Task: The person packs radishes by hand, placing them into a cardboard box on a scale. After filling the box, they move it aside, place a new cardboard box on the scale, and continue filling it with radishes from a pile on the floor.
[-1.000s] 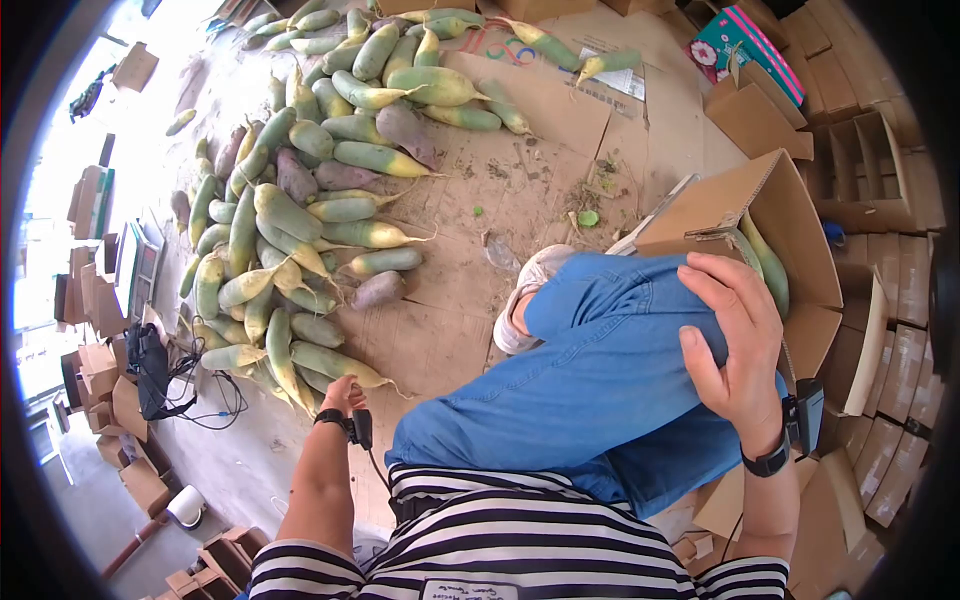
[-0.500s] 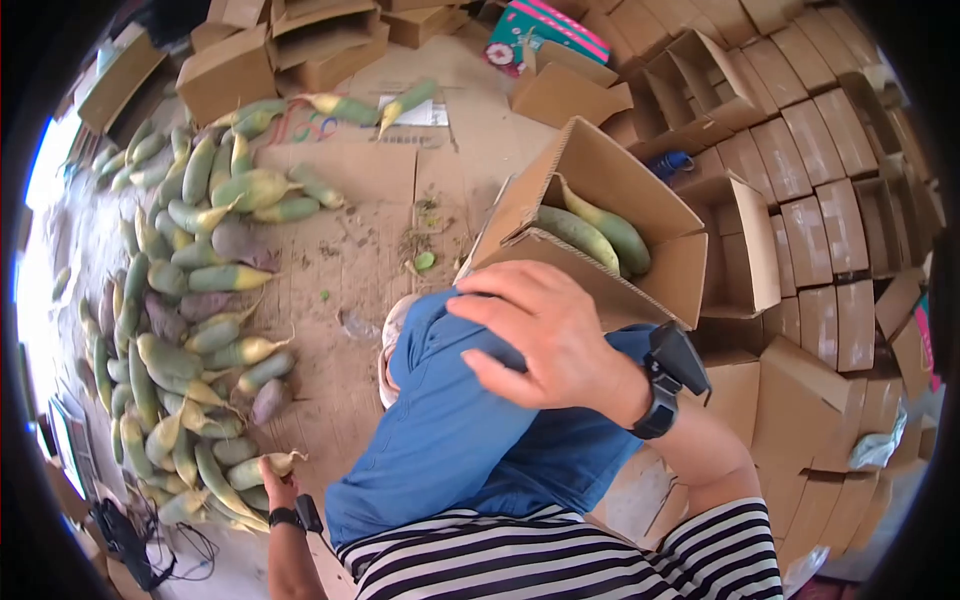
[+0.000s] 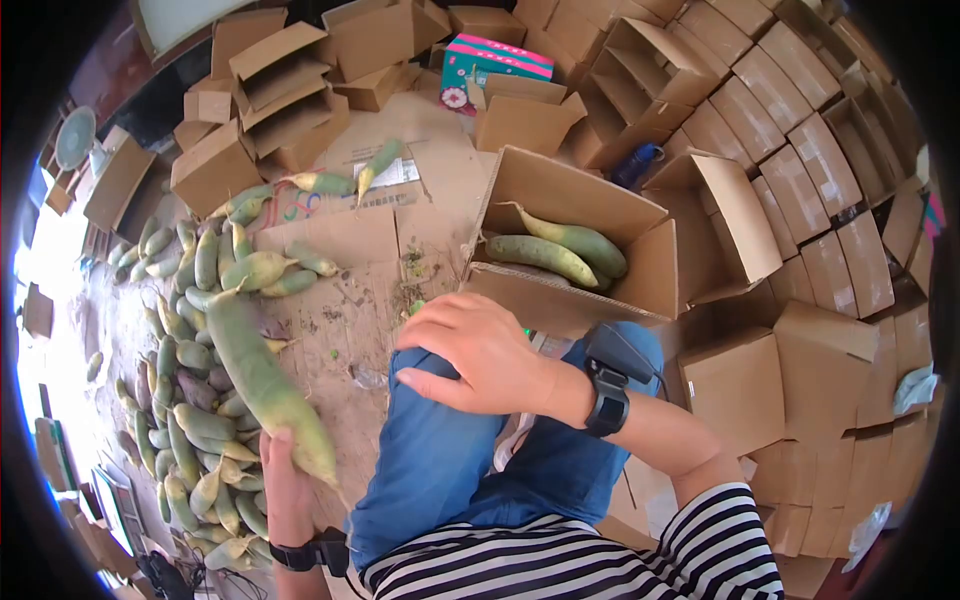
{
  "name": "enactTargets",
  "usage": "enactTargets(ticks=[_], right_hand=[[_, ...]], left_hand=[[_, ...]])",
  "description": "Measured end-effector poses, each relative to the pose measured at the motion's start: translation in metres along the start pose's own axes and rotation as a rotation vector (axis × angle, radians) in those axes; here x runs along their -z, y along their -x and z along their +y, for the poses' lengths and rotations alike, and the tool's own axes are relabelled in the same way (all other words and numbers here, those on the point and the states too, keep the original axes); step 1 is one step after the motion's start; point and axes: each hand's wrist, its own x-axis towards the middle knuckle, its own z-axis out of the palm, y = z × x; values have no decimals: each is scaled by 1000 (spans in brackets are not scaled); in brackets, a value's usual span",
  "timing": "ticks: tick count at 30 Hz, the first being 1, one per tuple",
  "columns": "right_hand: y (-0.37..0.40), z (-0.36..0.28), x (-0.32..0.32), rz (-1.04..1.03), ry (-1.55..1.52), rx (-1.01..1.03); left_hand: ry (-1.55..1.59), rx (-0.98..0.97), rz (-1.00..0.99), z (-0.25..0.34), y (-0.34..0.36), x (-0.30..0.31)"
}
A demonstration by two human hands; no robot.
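Note:
A long green radish [image 3: 255, 365] with a pale root end is held up in my left hand [image 3: 285, 475], whose fingers are closed round its lower part and partly hidden. Beside and behind it spreads a pile of green radishes [image 3: 205, 425] on the cardboard-covered floor. My right hand [image 3: 475, 355] rests on my bent knee, thumb apart from the fingers, holding nothing. Just beyond that hand stands an open cardboard box [image 3: 565, 305], with a curved green radish [image 3: 585, 245] and another radish [image 3: 540, 257] lying inside.
Stacked cardboard cartons [image 3: 790, 90] line the right side. An open carton [image 3: 735, 225] and a blue bottle [image 3: 638, 163] stand near the radish box. At the back are a teal-and-pink box [image 3: 490, 72] and more open boxes [image 3: 280, 65]. Soil crumbs [image 3: 410, 290] lie on the floor cardboard.
My left hand has lifted a radish from the near end of the pile and brought it up, tilted. My right hand has come down onto my knee. The camera view has shifted.

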Motion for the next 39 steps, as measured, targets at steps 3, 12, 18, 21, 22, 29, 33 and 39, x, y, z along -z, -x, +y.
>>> enactTargets(ticks=[3, 12, 18, 21, 22, 29, 33, 39], right_hand=[[-10, -11, 22, -52, -586, -198], [-11, 5, 138, 520, -446, -84], [26, 146, 117, 371, -60, -335], [59, 201, 80, 29, -34, -506], [65, 210, 70, -81, -35, -552], [82, 245, 32, -503, 112, -577], [81, 244, 28, -611, 214, -615], [81, 240, 30, -632, 252, -654]], left_hand=[[-365, -29, -427, 62, 7, -66], [-894, -544, -707, 71, 1, -171], [-884, -46, -423, -41, -45, -21], [-1137, 93, -342, -102, -50, 79], [-1139, 98, -332, -108, -44, 100], [-905, 571, -141, -101, -35, 141], [-988, 451, -160, -94, -44, 129], [-968, 447, -229, -96, -49, 113]])
